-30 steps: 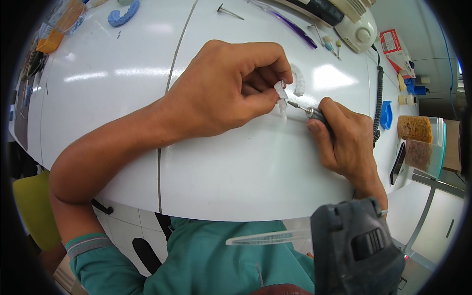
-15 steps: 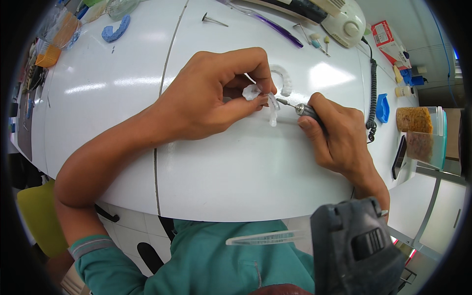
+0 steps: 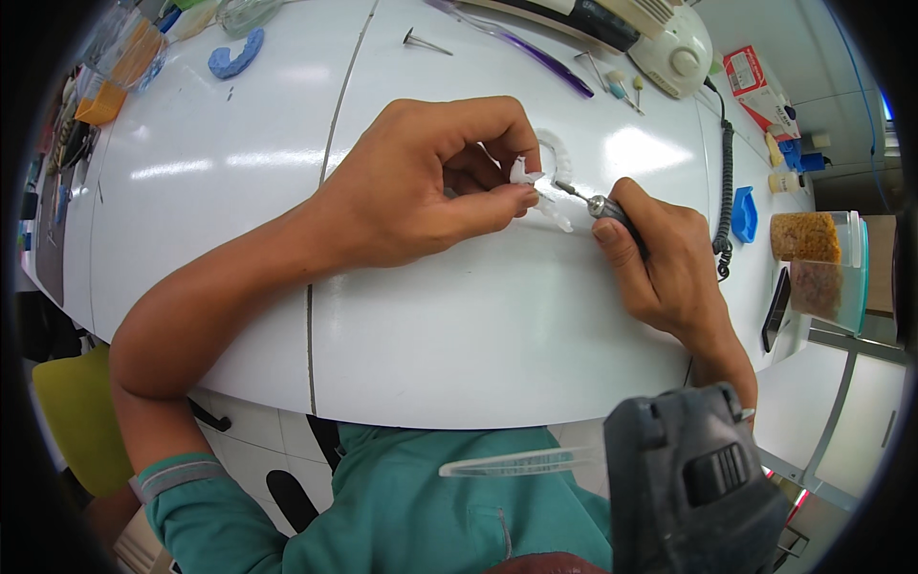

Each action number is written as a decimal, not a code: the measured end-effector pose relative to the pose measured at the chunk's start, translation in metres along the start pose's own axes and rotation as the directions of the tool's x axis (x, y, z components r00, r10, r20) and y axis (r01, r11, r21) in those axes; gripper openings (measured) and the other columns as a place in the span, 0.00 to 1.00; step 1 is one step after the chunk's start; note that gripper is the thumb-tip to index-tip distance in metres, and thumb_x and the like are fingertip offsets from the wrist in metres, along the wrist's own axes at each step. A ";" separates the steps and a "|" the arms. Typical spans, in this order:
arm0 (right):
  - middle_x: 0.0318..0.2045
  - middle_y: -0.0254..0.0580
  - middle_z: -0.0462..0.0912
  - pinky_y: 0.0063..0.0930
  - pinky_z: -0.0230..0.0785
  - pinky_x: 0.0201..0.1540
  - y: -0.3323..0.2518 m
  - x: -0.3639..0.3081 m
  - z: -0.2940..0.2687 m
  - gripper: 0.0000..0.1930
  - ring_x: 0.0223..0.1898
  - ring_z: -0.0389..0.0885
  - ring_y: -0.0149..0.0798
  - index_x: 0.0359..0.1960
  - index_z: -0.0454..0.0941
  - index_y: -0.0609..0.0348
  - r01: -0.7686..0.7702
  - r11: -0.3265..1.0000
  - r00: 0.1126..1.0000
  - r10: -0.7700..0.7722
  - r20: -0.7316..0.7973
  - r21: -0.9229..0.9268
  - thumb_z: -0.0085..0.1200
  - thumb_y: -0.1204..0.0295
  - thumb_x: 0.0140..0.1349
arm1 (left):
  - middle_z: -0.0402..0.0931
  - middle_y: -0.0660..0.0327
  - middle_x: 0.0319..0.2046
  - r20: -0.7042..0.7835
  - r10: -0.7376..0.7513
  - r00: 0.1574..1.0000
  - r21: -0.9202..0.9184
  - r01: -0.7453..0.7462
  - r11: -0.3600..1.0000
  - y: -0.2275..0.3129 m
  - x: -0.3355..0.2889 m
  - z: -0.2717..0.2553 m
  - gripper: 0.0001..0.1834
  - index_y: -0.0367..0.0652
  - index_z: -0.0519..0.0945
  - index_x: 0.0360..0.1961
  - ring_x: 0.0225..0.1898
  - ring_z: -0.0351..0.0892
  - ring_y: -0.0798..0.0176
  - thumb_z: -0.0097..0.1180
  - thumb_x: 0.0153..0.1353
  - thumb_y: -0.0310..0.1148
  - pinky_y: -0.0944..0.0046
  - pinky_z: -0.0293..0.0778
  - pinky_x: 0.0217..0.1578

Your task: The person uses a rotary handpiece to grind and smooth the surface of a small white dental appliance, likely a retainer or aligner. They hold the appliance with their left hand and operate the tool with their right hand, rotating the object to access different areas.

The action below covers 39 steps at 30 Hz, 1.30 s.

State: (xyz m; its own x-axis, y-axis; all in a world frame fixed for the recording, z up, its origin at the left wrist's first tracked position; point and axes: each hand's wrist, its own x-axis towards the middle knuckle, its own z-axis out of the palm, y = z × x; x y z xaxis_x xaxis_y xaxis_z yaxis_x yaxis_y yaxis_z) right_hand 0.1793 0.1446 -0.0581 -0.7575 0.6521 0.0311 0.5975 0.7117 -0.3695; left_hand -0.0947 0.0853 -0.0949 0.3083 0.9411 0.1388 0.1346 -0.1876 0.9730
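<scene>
Between the thumb and fingers of my left hand (image 3: 411,187) is a clear, arch-shaped dental splint (image 3: 555,214). My fingers cover part of it. My right hand (image 3: 665,258) is closed around a grey rotary handpiece (image 3: 601,207), gripped like a pen. Its thin bur (image 3: 568,188) points left at the splint, close to my left fingertips; whether it touches is too small to tell. Just beyond, a second clear dental arch (image 3: 562,158) lies on the white table (image 3: 459,335), partly hidden behind the left hand.
Loose burs (image 3: 617,84), a mandrel-like pin (image 3: 427,44) and a purple toothbrush (image 3: 545,62) lie at the back, near a cream machine (image 3: 681,53). A coiled cord (image 3: 727,191) runs down the right, beside a blue tray (image 3: 744,214) and lidded containers (image 3: 818,263). A blue arch mould (image 3: 236,55) lies far left.
My left hand has turned the splint, so its free end now points more to the right. The right hand and handpiece have shifted slightly right. The view has moved a little.
</scene>
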 end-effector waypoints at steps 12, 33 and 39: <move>0.17 0.47 0.77 0.43 0.67 0.26 0.000 0.002 0.000 0.16 0.19 0.78 0.54 0.34 0.74 0.58 0.001 1.000 1.000 -0.001 -0.008 0.002 0.57 0.59 0.75 | 0.85 0.60 0.36 -0.049 0.024 0.998 0.006 -0.024 1.000 -0.002 0.000 0.002 0.09 0.36 0.79 0.44 0.39 0.89 0.71 0.66 0.67 0.22 0.72 0.84 0.43; 0.16 0.49 0.71 0.40 0.62 0.25 0.000 0.004 -0.004 0.20 0.17 0.73 0.52 0.34 0.73 0.61 -0.113 0.985 0.994 0.113 0.010 0.131 0.50 0.57 0.79 | 0.87 0.60 0.33 -0.101 0.183 0.978 0.106 -0.173 0.979 -0.011 -0.004 0.005 0.11 0.35 0.80 0.49 0.35 0.89 0.70 0.67 0.68 0.22 0.70 0.86 0.40; 0.16 0.50 0.72 0.40 0.62 0.26 0.000 0.004 -0.006 0.20 0.18 0.73 0.51 0.34 0.74 0.62 -0.100 0.987 0.995 0.101 -0.001 0.129 0.50 0.56 0.79 | 0.85 0.59 0.33 -0.081 0.096 0.992 0.073 -0.091 0.993 -0.008 -0.001 0.003 0.18 0.35 0.78 0.60 0.37 0.89 0.69 0.63 0.71 0.23 0.70 0.85 0.40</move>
State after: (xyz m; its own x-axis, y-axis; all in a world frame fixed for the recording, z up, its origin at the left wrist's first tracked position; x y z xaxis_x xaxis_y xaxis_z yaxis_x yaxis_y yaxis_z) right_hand 0.1775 0.1487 -0.0526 -0.6930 0.7209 -0.0050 0.6312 0.6034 -0.4873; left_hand -0.0939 0.0847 -0.1036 0.2428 0.9382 0.2465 0.1749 -0.2923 0.9402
